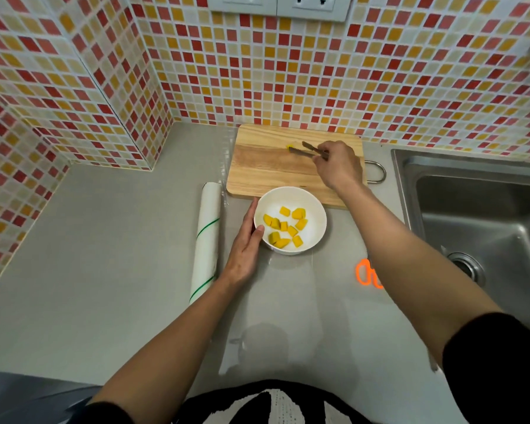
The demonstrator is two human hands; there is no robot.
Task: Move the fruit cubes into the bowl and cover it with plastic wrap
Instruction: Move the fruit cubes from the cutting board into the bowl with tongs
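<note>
A white bowl (315, 215) on the grey counter holds several yellow fruit cubes (285, 227). My left hand (245, 249) rests flat against the bowl's left side, fingers apart. Behind the bowl lies a wooden cutting board (263, 169). My right hand (338, 165) grips metal tongs (303, 149) over the board's far side. The tong tips touch a single yellow cube (289, 146); whether they clamp it I cannot tell. A roll of plastic wrap (207, 240) lies left of the bowl, and a clear sheet of it (288, 316) is spread on the counter under the bowl.
A steel sink (484, 215) is set into the counter at the right. Orange-handled scissors (366, 272) lie beside it, partly hidden by my right forearm. Mosaic-tiled walls close off the back and left. Bare counter lies at the left.
</note>
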